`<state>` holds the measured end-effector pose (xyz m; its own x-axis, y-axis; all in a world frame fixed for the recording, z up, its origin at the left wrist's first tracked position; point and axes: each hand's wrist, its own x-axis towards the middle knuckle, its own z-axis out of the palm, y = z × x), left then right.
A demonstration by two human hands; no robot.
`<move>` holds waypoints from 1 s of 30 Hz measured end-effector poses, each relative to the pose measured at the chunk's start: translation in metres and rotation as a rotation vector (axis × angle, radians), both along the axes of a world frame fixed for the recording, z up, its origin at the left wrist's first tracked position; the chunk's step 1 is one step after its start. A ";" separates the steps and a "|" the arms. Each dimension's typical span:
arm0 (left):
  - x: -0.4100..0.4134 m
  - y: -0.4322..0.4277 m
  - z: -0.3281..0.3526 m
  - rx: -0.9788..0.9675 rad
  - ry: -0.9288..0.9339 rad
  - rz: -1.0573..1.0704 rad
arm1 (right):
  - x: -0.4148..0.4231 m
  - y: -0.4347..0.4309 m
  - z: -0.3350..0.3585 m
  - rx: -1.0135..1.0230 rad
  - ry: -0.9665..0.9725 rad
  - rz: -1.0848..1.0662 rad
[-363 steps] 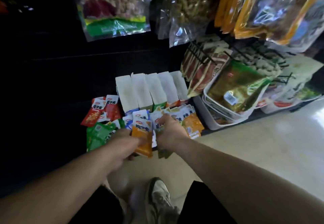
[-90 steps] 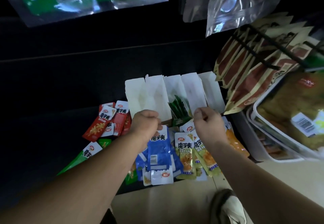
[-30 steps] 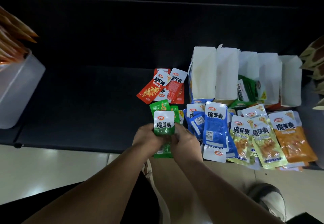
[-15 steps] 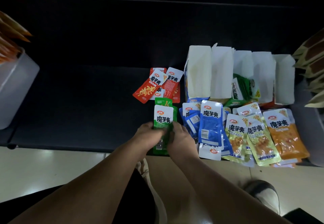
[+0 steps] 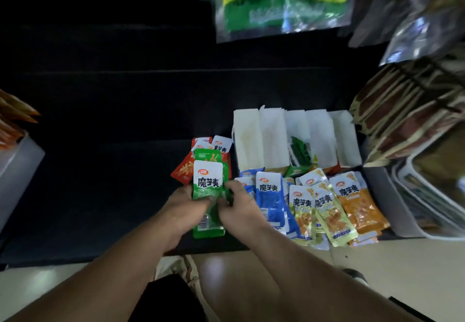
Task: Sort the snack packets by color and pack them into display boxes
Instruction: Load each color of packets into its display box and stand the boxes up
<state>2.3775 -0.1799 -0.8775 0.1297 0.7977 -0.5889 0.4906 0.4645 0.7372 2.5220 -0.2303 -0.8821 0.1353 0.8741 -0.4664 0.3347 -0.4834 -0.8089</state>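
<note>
So the dark shelf (image 5: 100, 195) is basically the sorting table here. Five white display boxes (image 5: 247, 140) stand in a row at the far side, tops open so stuff drops straight in, and the middle one already has green packets (image 5: 300, 149) inside. Loose piles lie grouped by colour in front: red packets (image 5: 183, 170) on the left, then blue packets (image 5: 269, 195), yellow packets (image 5: 325, 211) and orange packets (image 5: 354, 203) to the right. The green stack (image 5: 207, 183) sits near the front edge, left hand (image 5: 186, 211) and right hand (image 5: 239, 208) both gripping its sides, I'd guess squaring it up for that middle box
</note>
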 end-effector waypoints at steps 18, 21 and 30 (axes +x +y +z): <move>0.206 0.045 0.052 0.143 -0.094 -0.184 | 0.181 0.004 0.032 0.227 0.207 -0.453; 0.223 0.057 0.042 0.166 -0.098 -0.169 | 0.199 0.019 0.022 0.236 0.193 -0.449; 0.214 0.056 0.022 0.277 -0.150 0.156 | 0.191 0.044 0.008 0.304 0.095 -0.318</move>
<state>2.5915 -0.1241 -0.8554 0.0626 0.9414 -0.3314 0.3064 0.2979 0.9041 2.7130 -0.1861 -0.8745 0.3887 0.8952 -0.2180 0.1248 -0.2856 -0.9502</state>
